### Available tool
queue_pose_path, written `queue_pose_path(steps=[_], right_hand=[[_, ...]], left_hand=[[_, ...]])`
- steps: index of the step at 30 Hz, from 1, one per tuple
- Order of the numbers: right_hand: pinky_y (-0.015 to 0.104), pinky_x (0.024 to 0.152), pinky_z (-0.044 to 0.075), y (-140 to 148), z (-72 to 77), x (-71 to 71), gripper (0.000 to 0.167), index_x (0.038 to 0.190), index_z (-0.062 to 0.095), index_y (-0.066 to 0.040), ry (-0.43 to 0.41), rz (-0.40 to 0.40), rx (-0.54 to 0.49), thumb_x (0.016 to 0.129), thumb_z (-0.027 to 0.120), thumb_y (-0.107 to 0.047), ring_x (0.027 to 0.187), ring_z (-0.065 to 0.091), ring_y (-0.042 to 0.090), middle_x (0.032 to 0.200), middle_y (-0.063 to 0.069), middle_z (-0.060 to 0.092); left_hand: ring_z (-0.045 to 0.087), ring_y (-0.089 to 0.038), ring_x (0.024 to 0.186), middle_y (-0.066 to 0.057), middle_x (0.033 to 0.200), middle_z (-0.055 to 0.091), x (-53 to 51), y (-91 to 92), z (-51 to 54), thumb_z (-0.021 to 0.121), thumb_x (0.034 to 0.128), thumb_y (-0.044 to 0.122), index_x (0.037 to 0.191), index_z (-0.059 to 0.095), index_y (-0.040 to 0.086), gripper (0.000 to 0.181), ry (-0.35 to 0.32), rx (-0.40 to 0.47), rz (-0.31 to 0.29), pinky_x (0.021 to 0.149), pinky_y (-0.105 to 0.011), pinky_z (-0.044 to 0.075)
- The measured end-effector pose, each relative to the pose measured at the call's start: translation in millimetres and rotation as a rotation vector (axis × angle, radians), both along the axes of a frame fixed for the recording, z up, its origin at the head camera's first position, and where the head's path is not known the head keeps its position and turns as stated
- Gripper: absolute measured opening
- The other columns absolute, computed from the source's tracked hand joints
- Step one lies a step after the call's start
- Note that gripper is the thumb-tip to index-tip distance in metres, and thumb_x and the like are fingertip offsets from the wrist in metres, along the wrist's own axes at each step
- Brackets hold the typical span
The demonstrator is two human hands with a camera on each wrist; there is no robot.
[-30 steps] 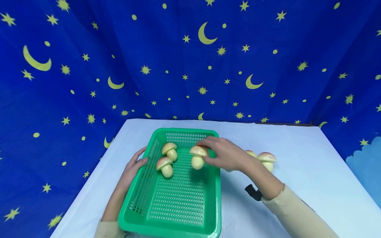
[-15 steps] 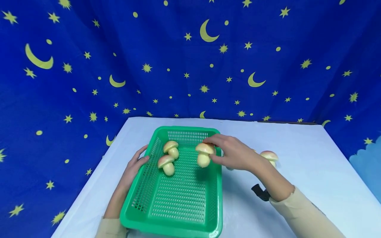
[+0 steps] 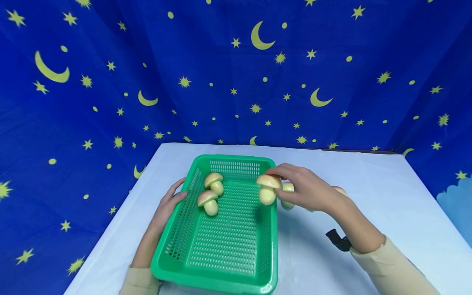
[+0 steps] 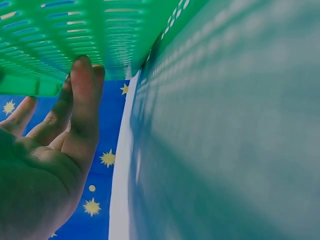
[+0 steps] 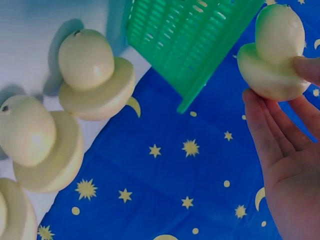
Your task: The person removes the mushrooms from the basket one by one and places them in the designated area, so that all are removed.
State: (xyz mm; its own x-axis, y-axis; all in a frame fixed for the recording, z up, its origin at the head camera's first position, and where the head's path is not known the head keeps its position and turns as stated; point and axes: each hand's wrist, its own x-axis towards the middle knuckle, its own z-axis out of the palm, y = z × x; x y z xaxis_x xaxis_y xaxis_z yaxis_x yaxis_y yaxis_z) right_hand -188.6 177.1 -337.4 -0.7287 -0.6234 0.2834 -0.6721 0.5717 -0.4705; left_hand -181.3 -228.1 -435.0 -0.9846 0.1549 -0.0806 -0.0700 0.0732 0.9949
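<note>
Mushroom pinched in the right grip, palm downward; left grip, straight and unclenched, touches the basket.

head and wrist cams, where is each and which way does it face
Head: on the head, facing forward and down at the basket; left hand and right hand show.
Left wrist: on that wrist, facing the basket's side; left hand shows.
Right wrist: on that wrist, facing the held mushroom; right hand shows.
Head and right wrist share the held mushroom.
</note>
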Motion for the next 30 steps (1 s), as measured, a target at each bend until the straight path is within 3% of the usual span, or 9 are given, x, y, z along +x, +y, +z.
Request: queue_pose_path(steps=[9, 24, 30], right_hand=[[0.033, 0.08, 0.052, 11.9, 3.8, 3.2, 0.04, 0.129, 0.058, -0.025, -0.02, -0.023, 0.023, 0.089, 0.067, -0.021, 0.097, 0.054, 0.006, 0.113, -0.015, 0.056], [0.031, 0.081, 0.051, 24.7, -4.4, 8.7, 0.04, 0.127, 0.059, -0.022, 0.056, -0.009, 0.024, 0.088, 0.067, -0.017, 0.096, 0.054, 0.003, 0.114, -0.015, 0.057], [0.03, 0.079, 0.051, 31.0, -3.7, 13.2, 0.041, 0.126, 0.059, -0.024, 0.054, -0.05, 0.038, 0.087, 0.068, -0.016, 0.096, 0.054, 0.002, 0.114, -0.017, 0.056]], left_hand=[[0.062, -0.029, 0.1, -0.024, 0.13, 0.051, -2.4, 1.2, -0.1, 0.048, 0.1017, 0.037, 0.152, 0.029, 0.025, 0.055, 0.009, 0.008, 0.005, 0.08, -0.04, 0.054], [0.063, -0.031, 0.098, -0.024, 0.126, 0.053, 0.8, -0.3, -3.1, 0.049, 0.1016, 0.035, 0.151, 0.03, 0.025, 0.054, 0.011, 0.032, 0.016, 0.079, -0.042, 0.055], [0.063, -0.029, 0.097, -0.025, 0.125, 0.053, 0.3, 2.0, -2.5, 0.049, 0.1019, 0.034, 0.151, 0.031, 0.024, 0.053, 0.018, 0.045, 0.012, 0.079, -0.041, 0.055]])
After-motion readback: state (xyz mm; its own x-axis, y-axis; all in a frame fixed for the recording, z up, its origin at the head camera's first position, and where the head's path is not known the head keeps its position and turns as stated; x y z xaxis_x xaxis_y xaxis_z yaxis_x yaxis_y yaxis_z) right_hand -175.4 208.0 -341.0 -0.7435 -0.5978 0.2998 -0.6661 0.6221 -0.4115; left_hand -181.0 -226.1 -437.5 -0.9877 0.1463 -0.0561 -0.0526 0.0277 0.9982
